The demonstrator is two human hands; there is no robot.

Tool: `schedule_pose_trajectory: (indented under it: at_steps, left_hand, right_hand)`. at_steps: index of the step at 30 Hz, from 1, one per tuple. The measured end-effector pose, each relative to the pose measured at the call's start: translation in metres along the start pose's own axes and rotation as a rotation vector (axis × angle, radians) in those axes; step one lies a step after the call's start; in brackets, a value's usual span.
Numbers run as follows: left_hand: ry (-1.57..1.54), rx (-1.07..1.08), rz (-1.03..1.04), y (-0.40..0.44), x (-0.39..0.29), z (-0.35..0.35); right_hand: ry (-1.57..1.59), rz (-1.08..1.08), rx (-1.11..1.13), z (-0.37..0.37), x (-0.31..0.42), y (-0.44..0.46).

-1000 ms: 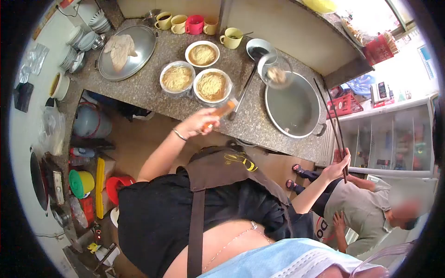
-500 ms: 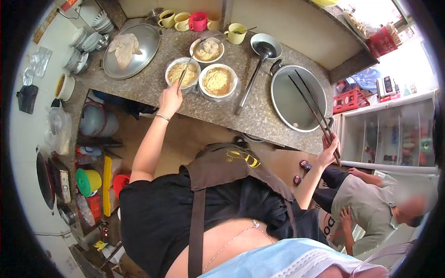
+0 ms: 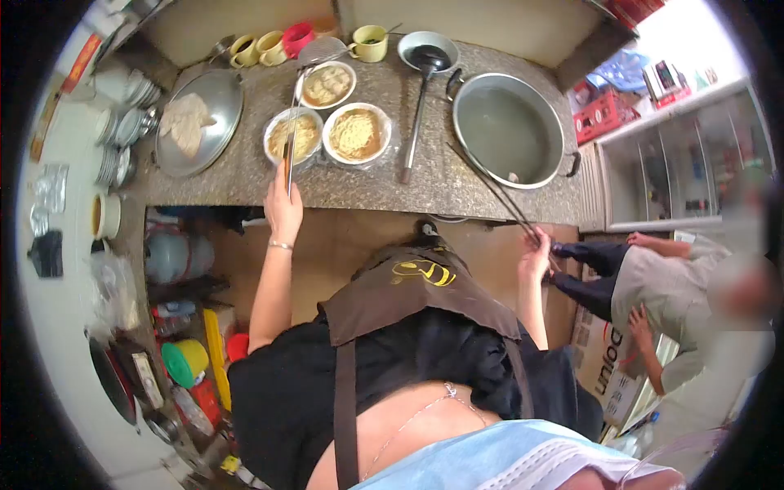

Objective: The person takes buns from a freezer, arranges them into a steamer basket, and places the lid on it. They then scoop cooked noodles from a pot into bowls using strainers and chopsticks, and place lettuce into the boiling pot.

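Observation:
My left hand (image 3: 283, 211) is closed around the handle of a wire-mesh strainer (image 3: 322, 51). The mesh is held just beyond the far bowl of noodles (image 3: 326, 84), and its handle passes over the near left bowl (image 3: 291, 137). Beside that stands another bowl of noodles in brown broth (image 3: 357, 133), with clear plastic around it. Gripped in my right hand (image 3: 535, 255) is a pair of long dark chopsticks (image 3: 498, 192), close together, slanting to the near left edge of a big metal pot (image 3: 508, 131) of cloudy liquid.
A long-handled ladle (image 3: 417, 122) rests in a metal bowl (image 3: 408, 41). Several mugs (image 3: 270, 49) line the wall. A cloth (image 3: 187, 122) lies on a large lid (image 3: 214, 135) at left. Another person (image 3: 661, 286) stands at right, near a glass-door fridge (image 3: 678, 163).
The strainer has shifted off the far bowl, where noodles now lie flatter. My right hand has drawn back toward me, and the chopsticks have closed together and left the pot's middle. The view has turned.

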State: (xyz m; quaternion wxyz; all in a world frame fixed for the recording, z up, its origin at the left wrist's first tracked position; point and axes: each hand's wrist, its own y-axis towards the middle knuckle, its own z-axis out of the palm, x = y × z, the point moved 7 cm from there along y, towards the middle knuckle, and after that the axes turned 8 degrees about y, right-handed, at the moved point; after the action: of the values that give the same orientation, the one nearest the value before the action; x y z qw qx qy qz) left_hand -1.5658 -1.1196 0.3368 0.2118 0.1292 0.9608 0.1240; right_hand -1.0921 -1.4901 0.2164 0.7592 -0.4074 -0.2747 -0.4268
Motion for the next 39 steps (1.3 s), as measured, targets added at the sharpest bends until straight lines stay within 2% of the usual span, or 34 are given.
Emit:
schedule_pose_trajectory:
  at_steps: [1, 3, 6, 7, 8, 10, 11, 13, 14, 16, 17, 19, 20, 22, 25, 27, 29, 31, 32, 33, 35, 37, 38, 39]
  left_hand:
    - [-0.01, 0.013, 0.03, -0.005, -0.01, 0.006]
    - [-0.224, -0.039, 0.058, -0.012, -0.033, 0.018]
    - [-0.446, 0.077, 0.084, -0.007, -0.091, 0.048]
    - [-0.531, 0.096, 0.087, -0.003, -0.109, 0.062]
    - [-0.598, 0.08, 0.089, 0.0, -0.125, 0.081]
    - [-0.576, 0.078, 0.14, 0.01, -0.164, 0.106]
    - [-0.551, 0.048, 0.197, 0.018, -0.182, 0.114]
    - [-0.415, 0.088, 0.179, 0.033, -0.2, 0.151]
    - [-0.313, 0.077, 0.193, 0.038, -0.208, 0.165]
    - [-0.166, 0.196, 0.084, 0.047, -0.216, 0.192]
    - [-0.115, 0.252, 0.065, 0.049, -0.219, 0.204]
    - [-0.125, 0.239, 0.048, 0.049, -0.216, 0.23]
    - [-0.142, 0.219, 0.037, 0.047, -0.214, 0.245]
    - [-0.175, 0.264, 0.061, 0.033, -0.216, 0.264]
    - [-0.281, 0.342, 0.115, 0.011, -0.228, 0.256]
    - [-0.37, 0.187, 0.202, -0.011, -0.223, 0.239]
    - [-0.577, 0.194, 0.127, -0.039, -0.214, 0.204]
    - [-0.7, 0.305, -0.101, -0.084, -0.168, 0.196]
    - [-0.729, 0.179, -0.177, -0.108, -0.15, 0.18]
    - [-0.749, 0.163, -0.311, -0.14, -0.12, 0.182]
    - [-0.51, 0.182, -0.498, -0.204, -0.055, 0.178]
    - [-0.33, 0.344, -0.801, -0.288, 0.013, 0.194]
    - [-0.371, 0.309, -0.959, -0.339, 0.043, 0.206]
    - [-0.417, 0.274, -1.115, -0.385, 0.066, 0.214]
  right_hand:
    - [0.064, 0.076, -0.02, -0.01, -0.021, -0.002]
    - [0.154, 0.201, -0.038, -0.021, -0.07, 0.006]
    - [0.369, 0.331, 0.009, 0.006, -0.143, 0.017]
    - [0.467, 0.422, 0.087, 0.013, -0.18, 0.037]
    - [0.594, 0.666, 0.286, 0.057, -0.19, 0.022]
    - [0.286, 0.656, 0.155, 0.105, -0.186, -0.004]
    - [0.294, 0.658, 0.149, 0.116, -0.186, -0.011]
    - [-0.028, 0.721, 0.508, 0.139, -0.191, -0.029]
    - [-0.137, 0.743, 0.594, 0.134, -0.189, -0.037]
    - [-0.364, 0.747, 0.71, 0.111, -0.176, -0.049]
    - [-0.363, 0.757, 0.709, 0.097, -0.168, -0.052]
    - [-0.384, 0.762, 0.518, 0.053, -0.152, -0.043]
    - [-0.386, 0.767, 0.502, 0.035, -0.139, -0.037]
    - [-0.29, 0.813, 0.311, -0.01, -0.111, -0.023]
    - [-0.421, 0.789, 0.266, -0.048, -0.081, 0.005]
    - [-0.518, 0.837, 0.291, -0.049, -0.078, 0.02]
    - [-0.648, 0.919, 0.352, -0.039, -0.095, 0.03]
    - [-0.82, 0.957, 0.553, -0.022, -0.124, 0.03]
    - [-0.881, 1.0, 0.622, -0.006, -0.137, 0.024]
    - [-0.953, 1.002, 0.749, 0.022, -0.149, 0.01]
    - [-1.075, 1.016, 0.931, 0.057, -0.187, -0.02]
    - [-1.179, 1.017, 1.17, 0.073, -0.227, -0.052]
    - [-1.236, 1.031, 1.218, 0.079, -0.242, -0.07]
    - [-1.336, 0.942, 1.378, 0.09, -0.256, -0.092]
